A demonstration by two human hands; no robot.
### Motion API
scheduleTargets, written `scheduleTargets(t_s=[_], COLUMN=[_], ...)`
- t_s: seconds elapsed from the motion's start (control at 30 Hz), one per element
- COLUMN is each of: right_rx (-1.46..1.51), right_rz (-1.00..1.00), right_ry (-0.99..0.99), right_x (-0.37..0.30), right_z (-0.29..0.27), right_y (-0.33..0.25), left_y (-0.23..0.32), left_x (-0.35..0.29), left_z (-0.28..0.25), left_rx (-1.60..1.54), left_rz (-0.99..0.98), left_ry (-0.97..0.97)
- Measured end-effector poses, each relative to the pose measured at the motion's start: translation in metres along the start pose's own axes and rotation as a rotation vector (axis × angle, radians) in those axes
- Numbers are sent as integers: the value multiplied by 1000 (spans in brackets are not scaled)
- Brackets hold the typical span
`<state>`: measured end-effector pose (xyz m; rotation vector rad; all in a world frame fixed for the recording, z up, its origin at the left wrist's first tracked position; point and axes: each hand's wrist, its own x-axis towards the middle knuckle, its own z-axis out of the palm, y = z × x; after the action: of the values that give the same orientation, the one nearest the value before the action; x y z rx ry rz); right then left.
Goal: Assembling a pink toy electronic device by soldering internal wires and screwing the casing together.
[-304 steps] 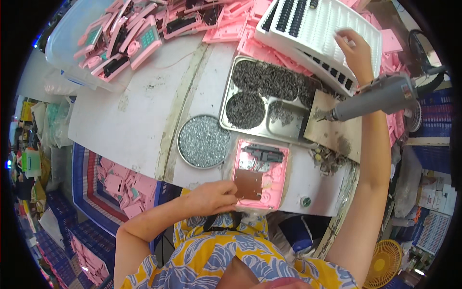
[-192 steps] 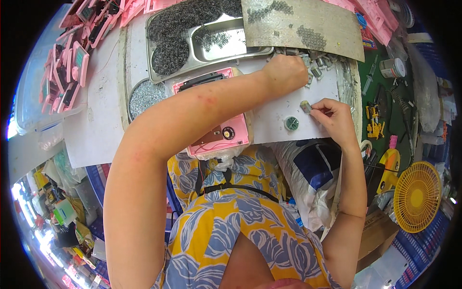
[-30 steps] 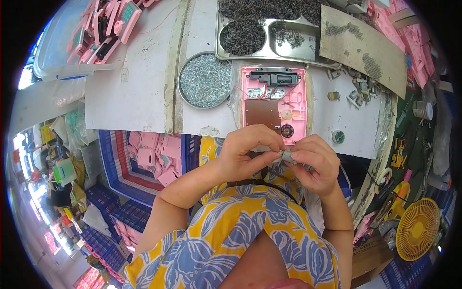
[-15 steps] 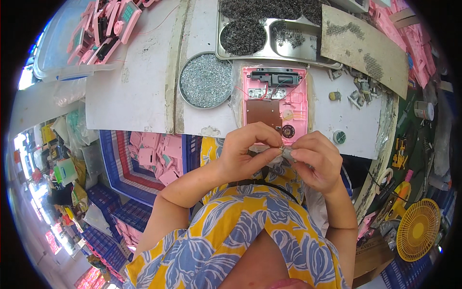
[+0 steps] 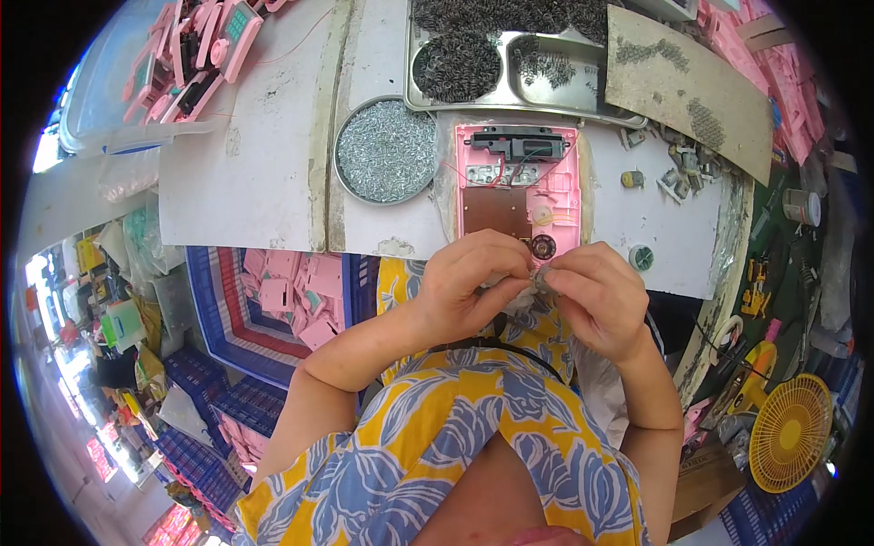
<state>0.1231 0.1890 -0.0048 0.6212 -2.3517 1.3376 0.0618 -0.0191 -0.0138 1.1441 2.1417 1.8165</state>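
My left hand [image 5: 473, 280] and my right hand [image 5: 601, 296] meet over the table's near edge, thumbs and forefingers pinched. Between the fingertips is a small grey metal part [image 5: 541, 278], mostly covered; my right fingers grip it. What the left fingertips pinch is too small to make out. Just beyond them lies an open pink plastic housing [image 5: 568, 196]. It bears a black module [image 5: 519, 144] at its far end, a silver plate with wires, a brown circuit board [image 5: 494, 211], a pale round piece and a dark round part [image 5: 543, 247].
Left of the housing stands a round tray of screws [image 5: 386, 150]. Behind is a metal tray of dark springs [image 5: 506, 96], with a board [image 5: 685, 91] beside it. Small motors and brackets [image 5: 678, 173] and a green-white round piece [image 5: 641, 258] lie right. A blue crate [image 5: 214, 309] sits lower left.
The grey metal part has turned and is more covered by my fingers. My right fingertips have shifted slightly up and left. The housing stays where it lies.
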Motion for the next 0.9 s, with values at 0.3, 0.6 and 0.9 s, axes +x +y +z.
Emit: scheduleTargets(t_s=[0.3,0.6,0.9], right_rx=[-166,-60,-292], right_rz=[201,353,288], right_ry=[62,74,-91], right_x=[5,0,18], right_z=[-43,-46,-19], right_y=[31,43,73], left_y=[-24,-53,-51], left_x=[39,69,23], left_z=[-10,24,-5], left_rx=[573,897,492], left_rz=[64,44,-91], left_ry=[98,47,263])
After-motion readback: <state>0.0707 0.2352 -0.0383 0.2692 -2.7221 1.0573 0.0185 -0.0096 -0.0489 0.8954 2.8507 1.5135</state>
